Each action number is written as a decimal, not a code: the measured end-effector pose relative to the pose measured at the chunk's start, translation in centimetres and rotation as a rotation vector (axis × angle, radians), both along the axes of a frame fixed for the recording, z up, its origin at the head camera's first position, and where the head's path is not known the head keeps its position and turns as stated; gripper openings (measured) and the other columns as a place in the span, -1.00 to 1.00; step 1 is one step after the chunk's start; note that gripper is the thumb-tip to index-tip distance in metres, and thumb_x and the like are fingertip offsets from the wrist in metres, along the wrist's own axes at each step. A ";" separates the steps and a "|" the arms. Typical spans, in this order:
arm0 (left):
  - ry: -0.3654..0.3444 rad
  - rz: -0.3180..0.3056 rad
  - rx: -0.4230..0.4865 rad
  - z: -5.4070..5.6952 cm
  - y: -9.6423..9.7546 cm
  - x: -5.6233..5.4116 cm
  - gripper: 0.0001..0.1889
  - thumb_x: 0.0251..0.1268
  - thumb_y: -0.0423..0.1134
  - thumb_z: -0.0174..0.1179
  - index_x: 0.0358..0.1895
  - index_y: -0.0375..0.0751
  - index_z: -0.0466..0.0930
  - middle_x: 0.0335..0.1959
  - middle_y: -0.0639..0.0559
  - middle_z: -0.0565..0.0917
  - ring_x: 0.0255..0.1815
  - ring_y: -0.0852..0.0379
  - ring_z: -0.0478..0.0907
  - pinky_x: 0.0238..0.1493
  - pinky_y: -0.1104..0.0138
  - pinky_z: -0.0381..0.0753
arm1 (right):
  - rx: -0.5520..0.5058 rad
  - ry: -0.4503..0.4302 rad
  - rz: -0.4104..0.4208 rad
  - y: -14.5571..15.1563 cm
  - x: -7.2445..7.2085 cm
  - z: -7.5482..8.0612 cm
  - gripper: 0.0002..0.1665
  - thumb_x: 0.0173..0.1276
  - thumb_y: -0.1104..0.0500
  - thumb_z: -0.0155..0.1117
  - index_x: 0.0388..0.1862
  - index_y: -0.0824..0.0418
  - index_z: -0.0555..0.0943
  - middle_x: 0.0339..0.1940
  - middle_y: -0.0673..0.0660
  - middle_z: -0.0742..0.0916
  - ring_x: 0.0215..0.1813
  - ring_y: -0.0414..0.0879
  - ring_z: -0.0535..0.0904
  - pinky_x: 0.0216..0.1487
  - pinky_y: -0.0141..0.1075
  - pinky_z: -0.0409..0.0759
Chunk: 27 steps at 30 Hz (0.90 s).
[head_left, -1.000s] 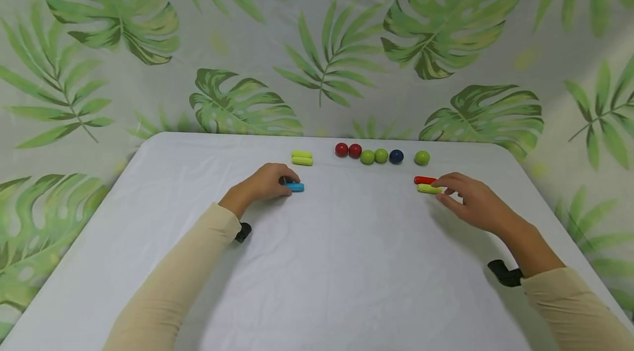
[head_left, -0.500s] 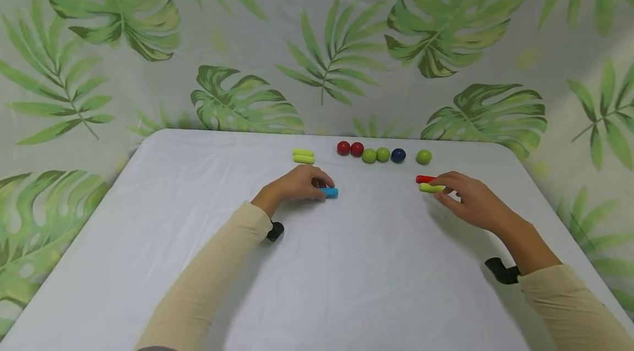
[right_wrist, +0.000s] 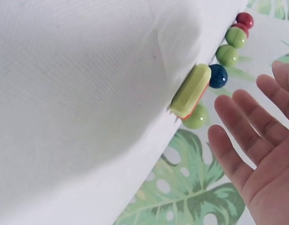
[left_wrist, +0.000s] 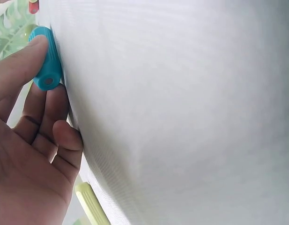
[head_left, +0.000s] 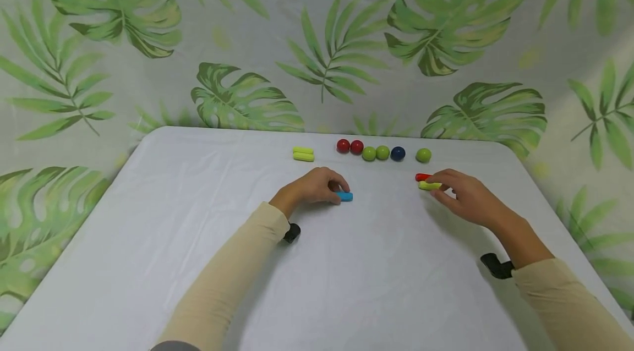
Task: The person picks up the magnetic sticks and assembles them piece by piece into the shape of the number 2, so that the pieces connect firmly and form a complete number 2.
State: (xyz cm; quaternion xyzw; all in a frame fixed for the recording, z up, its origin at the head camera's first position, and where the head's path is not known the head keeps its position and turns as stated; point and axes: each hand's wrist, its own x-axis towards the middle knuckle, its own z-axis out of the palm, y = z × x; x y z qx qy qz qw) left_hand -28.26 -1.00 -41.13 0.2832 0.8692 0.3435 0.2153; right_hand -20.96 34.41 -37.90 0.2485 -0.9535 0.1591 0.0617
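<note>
Low over the white tablecloth, my left hand pinches a small blue ribbed cylinder between thumb and fingers; its free end points right in the head view. My right hand hovers with relaxed fingers over a yellow-green ribbed cylinder and a red cylinder lying side by side. In the right wrist view those fingers are spread apart from the cylinders, and the red one is mostly hidden behind the yellow-green one. Two more yellow-green cylinders lie together beyond my left hand.
Along the table's back stand shiny balls: two red balls, two green balls, a dark blue ball, and a separate green ball at the right. A leaf-patterned cloth hangs behind the table.
My left hand has moved right across the table, carrying the blue cylinder toward the middle. My right hand has stayed nearly still by the red and yellow-green cylinders.
</note>
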 end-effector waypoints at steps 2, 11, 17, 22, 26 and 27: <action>-0.003 0.002 -0.003 0.0 0.1 0.0 -0.74 0.20 -0.31 0.38 -0.04 -0.03 0.73 -0.17 0.03 0.71 -0.12 0.16 0.55 -0.05 0.41 0.53 | 0.009 -0.005 0.005 0.0 -0.1 0.0 -0.67 0.38 0.22 0.30 0.11 0.19 0.64 0.06 0.18 0.71 -0.12 0.02 0.72 -0.13 -0.05 0.67; 0.021 -0.001 -0.029 0.2 0.0 0.1 -0.77 0.24 -0.31 0.34 -0.04 -0.01 0.73 -0.09 0.03 0.67 -0.05 0.13 0.53 0.06 0.34 0.54 | 0.035 0.033 0.042 -1.0 -1.6 0.5 -0.69 0.32 0.31 0.32 0.04 0.27 0.67 -0.01 0.22 0.72 -0.15 0.03 0.68 -0.18 -0.07 0.64; 0.032 0.017 -0.034 0.1 -0.5 0.1 -0.77 0.23 -0.31 0.34 -0.06 0.00 0.74 -0.06 0.04 0.66 0.01 0.12 0.53 0.16 0.28 0.54 | 0.112 0.002 0.023 -2.9 -5.4 1.8 -0.66 0.34 0.30 0.27 0.10 0.32 0.63 0.08 0.33 0.68 0.01 0.20 0.64 0.02 0.09 0.62; 0.014 0.013 -0.020 -0.1 -0.6 -0.1 -0.77 0.23 -0.29 0.35 -0.05 0.01 0.73 -0.06 0.06 0.68 0.00 0.13 0.53 0.17 0.28 0.54 | 0.120 -0.014 -0.105 -3.9 -8.4 2.7 -0.59 0.32 0.36 0.23 0.16 0.28 0.61 0.17 0.38 0.65 0.22 0.34 0.48 0.17 0.21 0.51; -0.020 0.017 0.011 0.0 -0.5 0.0 -0.75 0.24 -0.28 0.35 -0.02 0.00 0.73 -0.04 0.06 0.69 0.00 0.13 0.53 0.17 0.29 0.54 | 0.124 -0.056 -0.177 -3.7 -10.1 2.7 -0.54 0.31 0.37 0.17 0.21 0.28 0.58 0.19 0.39 0.63 0.27 0.35 0.41 0.17 0.22 0.48; -0.027 0.021 0.015 0.0 -0.4 0.0 -0.74 0.24 -0.28 0.35 -0.01 0.00 0.73 -0.03 0.05 0.69 0.01 0.12 0.53 0.17 0.29 0.54 | 0.130 -0.070 -0.178 -3.7 -10.4 2.6 -0.53 0.32 0.36 0.17 0.22 0.27 0.57 0.20 0.38 0.63 0.28 0.34 0.41 0.20 0.22 0.47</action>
